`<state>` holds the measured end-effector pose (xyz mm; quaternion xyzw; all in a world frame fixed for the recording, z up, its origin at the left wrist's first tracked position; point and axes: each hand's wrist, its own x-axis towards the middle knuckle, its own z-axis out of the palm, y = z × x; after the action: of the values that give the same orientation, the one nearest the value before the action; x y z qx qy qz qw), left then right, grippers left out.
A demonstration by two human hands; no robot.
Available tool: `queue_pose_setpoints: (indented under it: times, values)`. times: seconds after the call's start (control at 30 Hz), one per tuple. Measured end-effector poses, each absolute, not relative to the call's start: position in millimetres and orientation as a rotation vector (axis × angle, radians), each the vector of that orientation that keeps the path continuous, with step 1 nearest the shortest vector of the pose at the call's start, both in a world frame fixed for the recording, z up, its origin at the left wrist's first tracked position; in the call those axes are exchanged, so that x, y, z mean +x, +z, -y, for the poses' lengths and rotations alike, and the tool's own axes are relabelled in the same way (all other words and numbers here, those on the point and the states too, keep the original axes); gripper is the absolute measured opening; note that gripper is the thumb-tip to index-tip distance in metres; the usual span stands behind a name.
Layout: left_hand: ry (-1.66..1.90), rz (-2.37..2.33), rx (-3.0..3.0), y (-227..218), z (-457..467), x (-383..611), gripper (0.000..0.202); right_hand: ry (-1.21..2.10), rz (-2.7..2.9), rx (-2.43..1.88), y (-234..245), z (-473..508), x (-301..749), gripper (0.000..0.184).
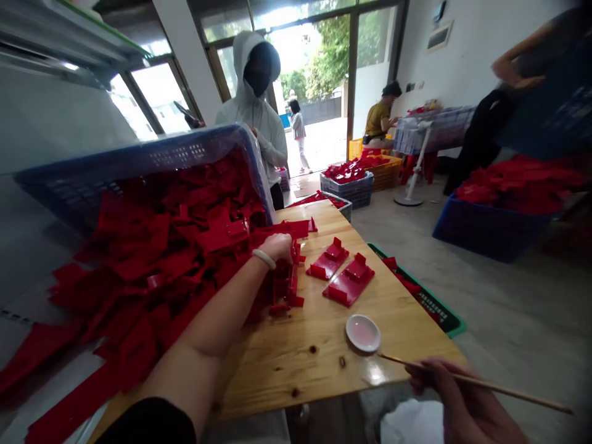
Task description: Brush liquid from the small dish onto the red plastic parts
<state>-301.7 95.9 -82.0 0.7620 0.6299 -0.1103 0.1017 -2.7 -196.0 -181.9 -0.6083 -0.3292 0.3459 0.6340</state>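
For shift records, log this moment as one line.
Left hand: on red plastic pieces | right hand: holding thin wooden stick | beside: small white dish

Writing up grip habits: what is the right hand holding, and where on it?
The right hand holds a thin wooden stick, nearer the end by the small white dish.

Lettering on the green mat (428, 300) is too blurred to read.
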Motion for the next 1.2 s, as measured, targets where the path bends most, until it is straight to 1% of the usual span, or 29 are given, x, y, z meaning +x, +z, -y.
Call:
queue_pose_setpoints:
  times: [0.13,0.3,0.4,0.43,0.47,0.5,0.53,0.6,0.67,0.8,0.83,0.9,0.97,1.0,1.03,1.1,1.2]
  values:
    - [-0.412,-1.834,2.249,-87,-96,-326,0.054,0.830,0.665,-1.370,-163,196,-21,0.047]
    - [-0.337,-1.736,2.215,-92,-98,-337,0.069,0.812,0.666,-1.388,-155,198,-34,0.043]
    - [-0.165,-1.703,2.153,-89,-100,-347,0.098,0.803,0.689,-1.353,-160,198,-32,0.041]
    - [-0.087,-1.699,2.117,-88,-101,-351,0.106,0.805,0.704,-1.339,-163,197,-30,0.041]
    - [-0.002,-1.692,2.075,-85,-102,-356,0.109,0.811,0.720,-1.327,-166,196,-28,0.041]
    - [0.092,-1.678,2.028,-82,-104,-360,0.107,0.820,0.734,-1.315,-170,195,-26,0.042]
    - [0.193,-1.659,1.979,-78,-105,-364,0.098,0.835,0.744,-1.305,-174,194,-24,0.042]
    - [0.426,-1.613,1.881,-66,-107,-373,0.075,0.854,0.737,-1.296,-182,193,-22,0.044]
    - [0.712,-1.577,1.782,-48,-107,-380,0.061,0.845,0.708,-1.295,-188,191,-21,0.045]
    - [1.321,-1.494,1.532,-6,-87,-385,0.059,0.831,0.656,-1.278,-186,189,-23,0.048]
    - [1.440,-1.462,1.456,2,-75,-384,0.056,0.809,0.679,-1.286,-183,188,-24,0.048]
    - [1.599,-1.395,1.291,11,-45,-380,0.044,0.728,0.780,-1.336,-176,184,-23,0.047]
    - [1.594,-1.337,1.108,5,-4,-374,0.030,0.659,0.906,-1.407,-170,178,-21,0.048]
    - [1.533,-1.321,1.004,-2,19,-371,0.024,0.648,0.962,-1.439,-169,175,-20,0.049]
    - [1.470,-1.320,0.934,-12,42,-366,0.024,0.650,1.013,-1.465,-169,171,-18,0.050]
    - [1.311,-1.321,0.752,-36,86,-356,0.030,0.657,1.112,-1.506,-170,163,-14,0.053]
    - [1.017,-1.277,0.208,-72,135,-339,0.034,0.637,1.263,-1.557,-176,154,-10,0.053]
